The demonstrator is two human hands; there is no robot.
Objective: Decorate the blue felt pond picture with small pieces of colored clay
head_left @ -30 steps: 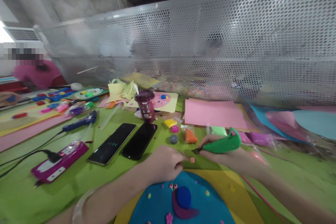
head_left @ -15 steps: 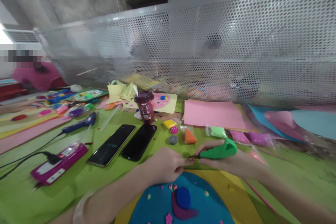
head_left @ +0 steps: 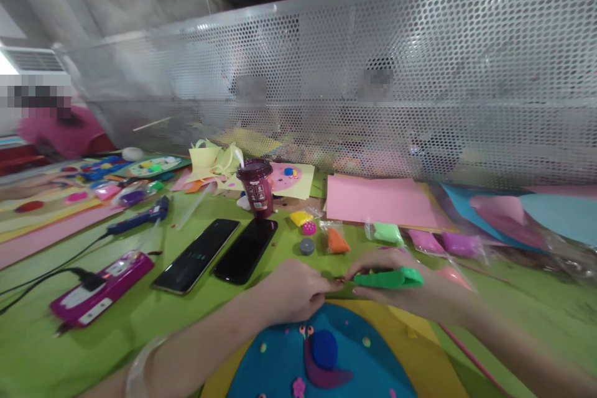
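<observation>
The right hand grasps a green plastic-handled tool, thumb below and fingers above, its dark tip directed left. The left hand is mostly curled, its index finger reaching right to a tiny reddish bit by that tip; I cannot tell whether the fingers pinch it. Both hands meet just beyond the far edge of a blue disc, which lies on a yellow sheet at the near side of the green table and carries a clay snail.

The tool is probably light, its handle stiff but slightly springy; it is best gripped around the green part, away from the tip. The bit is likely soft, almost weightless and easily squashed, so a light fingertip pinch at its edges should suit it. The snail's thin eye stalks look fragile; lifting by the sheet would be safer.
</observation>
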